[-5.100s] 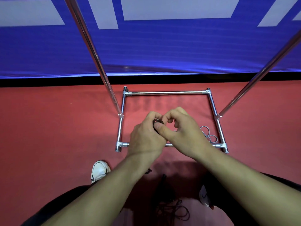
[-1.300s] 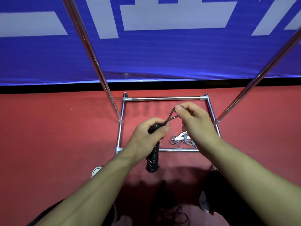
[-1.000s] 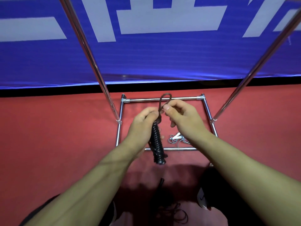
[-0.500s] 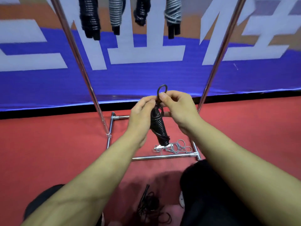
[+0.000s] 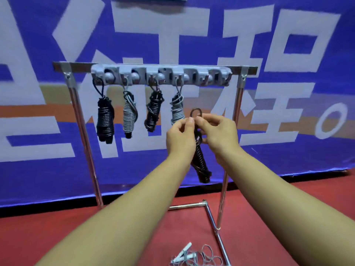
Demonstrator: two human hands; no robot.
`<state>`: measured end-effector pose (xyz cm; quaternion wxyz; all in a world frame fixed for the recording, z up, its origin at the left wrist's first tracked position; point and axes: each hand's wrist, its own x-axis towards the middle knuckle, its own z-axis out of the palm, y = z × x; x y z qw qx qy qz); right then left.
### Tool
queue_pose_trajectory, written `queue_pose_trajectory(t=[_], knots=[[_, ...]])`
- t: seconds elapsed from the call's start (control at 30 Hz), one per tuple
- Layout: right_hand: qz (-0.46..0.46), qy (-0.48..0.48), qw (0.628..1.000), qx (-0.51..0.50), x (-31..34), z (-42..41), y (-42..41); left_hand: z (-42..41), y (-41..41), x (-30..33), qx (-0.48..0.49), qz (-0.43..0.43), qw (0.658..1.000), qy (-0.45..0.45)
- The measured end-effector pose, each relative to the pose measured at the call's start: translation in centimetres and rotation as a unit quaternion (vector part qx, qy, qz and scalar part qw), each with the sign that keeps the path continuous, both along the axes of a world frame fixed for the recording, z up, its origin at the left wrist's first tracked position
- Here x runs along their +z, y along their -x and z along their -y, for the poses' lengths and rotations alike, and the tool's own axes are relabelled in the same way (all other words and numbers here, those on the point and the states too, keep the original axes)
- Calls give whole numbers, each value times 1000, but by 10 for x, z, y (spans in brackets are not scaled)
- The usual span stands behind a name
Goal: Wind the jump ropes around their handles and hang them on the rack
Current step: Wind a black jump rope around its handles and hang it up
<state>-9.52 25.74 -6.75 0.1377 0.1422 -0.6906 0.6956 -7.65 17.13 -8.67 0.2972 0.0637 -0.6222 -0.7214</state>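
View: the rack's top bar [image 5: 155, 65] with its grey hook strip [image 5: 160, 76] is now framed, where 1.3 s ago only the base tubes and red floor [image 5: 57, 233] were seen; the head is raised toward the hanging height.

Held rope: a black wound jump rope [image 5: 199, 160] is lifted from knee level at 1.0 s ago to just below and right of the 4th hanging bundle, with its small loop [image 5: 195, 112] standing up above the fingertips.

Left hand [image 5: 180, 139]: fingers are curled, and thumb and forefinger are pinched on the base of the loop at the top of the bundle.

Right hand [image 5: 219, 135]: fingers are curled round the same neck of the bundle from the other side; the exact contact is partly hidden behind the left hand.

Rack state: 4 wound ropes are already hung, in the order black [image 5: 104, 120], grey [image 5: 129, 116], black [image 5: 153, 112], grey [image 5: 177, 110]; hooks further right on the strip appear free, though blur prevents a sure count.

Remaining rope: 1 unwound grey rope with white handles [image 5: 192, 257] is left on the floor inside the rack base.

Meaning: winding of this rope is judged finished, and the hanging step is begun; the loop must be carried up and right to the next free hook.

Risk: the loop is small, so the hook could be missed and the coils could slacken if the pinch is released early.
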Motion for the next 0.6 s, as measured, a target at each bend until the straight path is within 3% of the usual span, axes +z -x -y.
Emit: queue_pose_trajectory(t=[0.3, 0.6], knots=[[-69, 57, 987, -131, 86, -11, 88, -17, 86, 114, -29, 72, 996, 39], [-28, -27, 993, -109, 76, -10, 123, -23, 109, 100, -2, 138, 990, -16]])
